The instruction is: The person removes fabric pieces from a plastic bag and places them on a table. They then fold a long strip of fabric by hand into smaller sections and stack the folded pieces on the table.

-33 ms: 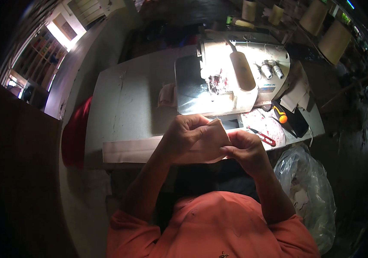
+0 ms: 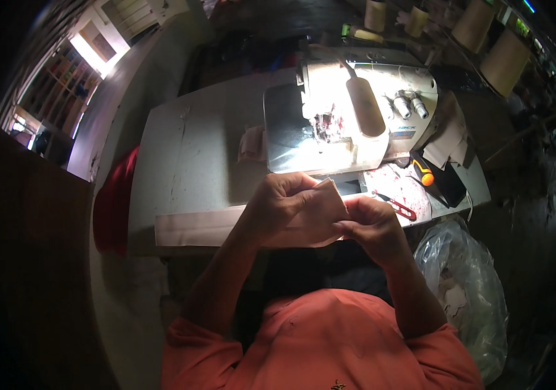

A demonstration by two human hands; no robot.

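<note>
A long strip of pale pink fabric point(image 2: 198, 227) lies along the table's front edge, and its right end is lifted between my hands. My left hand point(image 2: 279, 205) pinches the top edge near a corner. At the strip's right end, my right hand point(image 2: 372, 227) grips the side edge between thumb and fingers. Just beyond my hands stands a sewing machine point(image 2: 369, 153), its needle area brightly lit and partly lost in glare. A small folded stack of pale fabric point(image 2: 252, 143) rests left of the machine's dark plate point(image 2: 284, 123).
Right of the machine lie an orange-and-black screwdriver point(image 2: 423, 170), a red-handled tool point(image 2: 403, 210) and a spotted cloth point(image 2: 392, 185). A clear plastic bag with scraps point(image 2: 463, 286) hangs by the table's right front. Thread cones point(image 2: 505, 62) stand at the far right. Red fabric point(image 2: 114, 201) drapes at the left.
</note>
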